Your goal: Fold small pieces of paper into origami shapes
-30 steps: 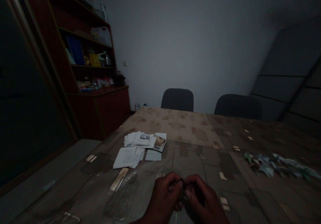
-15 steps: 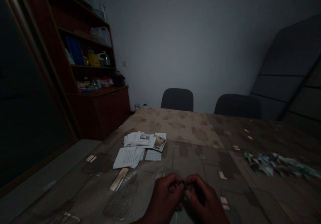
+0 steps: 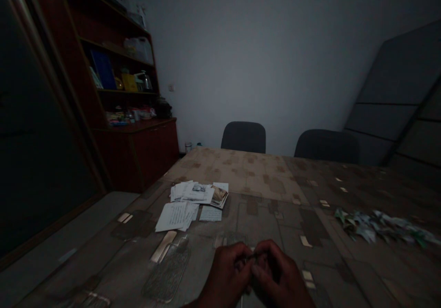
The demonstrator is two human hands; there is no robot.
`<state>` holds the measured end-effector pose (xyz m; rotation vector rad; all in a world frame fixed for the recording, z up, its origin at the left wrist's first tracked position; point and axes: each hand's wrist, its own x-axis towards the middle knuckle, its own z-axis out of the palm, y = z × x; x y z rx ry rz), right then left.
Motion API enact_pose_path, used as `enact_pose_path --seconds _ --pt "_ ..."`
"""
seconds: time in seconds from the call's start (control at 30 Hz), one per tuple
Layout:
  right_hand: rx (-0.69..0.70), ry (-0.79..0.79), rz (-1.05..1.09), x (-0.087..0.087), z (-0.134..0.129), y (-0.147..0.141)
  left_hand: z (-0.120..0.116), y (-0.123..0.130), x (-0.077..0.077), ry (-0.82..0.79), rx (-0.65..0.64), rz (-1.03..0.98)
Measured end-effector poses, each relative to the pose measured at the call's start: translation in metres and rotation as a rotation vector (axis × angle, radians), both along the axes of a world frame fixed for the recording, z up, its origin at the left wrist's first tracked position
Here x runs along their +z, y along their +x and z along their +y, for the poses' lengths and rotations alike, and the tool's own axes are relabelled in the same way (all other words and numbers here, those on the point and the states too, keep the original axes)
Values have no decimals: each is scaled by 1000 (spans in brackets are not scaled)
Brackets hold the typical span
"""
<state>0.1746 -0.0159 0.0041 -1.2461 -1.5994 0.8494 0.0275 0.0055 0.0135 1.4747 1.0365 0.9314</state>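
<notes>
Close together over the near part of the table, my left hand (image 3: 229, 266) and my right hand (image 3: 275, 269) meet at their fingertips. Both are closed in a pinch on a small dark thing (image 3: 253, 255) between them. It is too small and dim to name. Beyond my left hand lies a loose pile of white cards (image 3: 172, 216), some with writing and some with pictures. Off to the right, a row of crumpled or folded paper pieces (image 3: 379, 225), whitish and green, rests on the tablecloth.
The table (image 3: 265, 179) wears a brown patterned cloth. Two grey chairs (image 3: 243, 137) stand at its far side. A dark red cabinet (image 3: 138, 147) with filled shelves is on the left, and grey panels (image 3: 389, 82) lean at the right. The room is dim.
My fingers have shifted slightly around the small dark thing, and my left fingertips sit a little lower. The cards and paper pieces lie as before.
</notes>
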Motion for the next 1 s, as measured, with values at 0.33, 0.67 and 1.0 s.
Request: enact_pose_path --seconds 0.33,0.67,1.0 --pt "12 -46 7 6 1 2 2 3 -11 -141 28 -165" --pt "17 -125 159 1 3 9 0 2 -4 -96 64 -112" --pt "56 -81 41 4 0 4 -3 0 -2 22 40 -10"
